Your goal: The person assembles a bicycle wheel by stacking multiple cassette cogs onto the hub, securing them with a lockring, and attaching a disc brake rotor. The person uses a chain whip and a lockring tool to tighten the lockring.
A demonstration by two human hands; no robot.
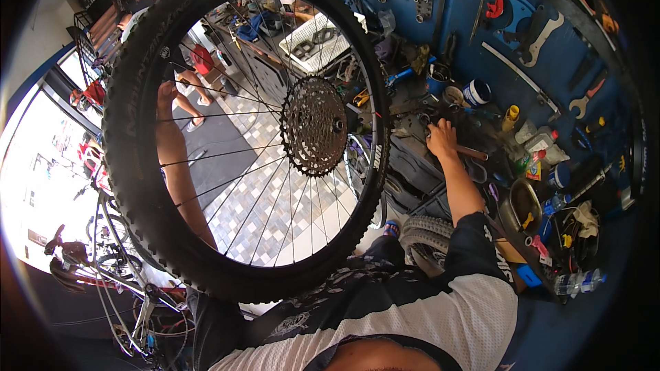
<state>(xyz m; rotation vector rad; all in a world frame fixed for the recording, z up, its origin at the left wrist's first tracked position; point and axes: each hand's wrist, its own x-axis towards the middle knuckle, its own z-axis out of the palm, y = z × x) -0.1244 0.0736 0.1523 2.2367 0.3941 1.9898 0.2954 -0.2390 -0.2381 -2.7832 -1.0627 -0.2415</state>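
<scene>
Wheel (240, 124) fills the left and middle of the frame, held upright with its knobby tyre on and its cassette (314, 126) at the hub facing me. My left hand (166, 93), seen through the spokes at the left, is closed on the far side of the tyre and carries the wheel. My right hand (441, 139), right of centre, reaches onto the crowded desk (495, 158); its fingers curl down over the clutter beside a brown-handled tool (471, 153), but I cannot tell whether it grips anything. As I judge it, the wheel is off a bike and in hand, the cassette untouched, and the tool not yet brought to it, so most of the work is left. Around the right hand stand tins, bottles and a yellow can (509, 117); spanners hang on the blue board (543, 41) at the upper right. A spare tyre (426, 230) lies below the desk, and a bike (103, 261) leans at the lower left. The wheel itself blocks much of my view of the floor.
</scene>
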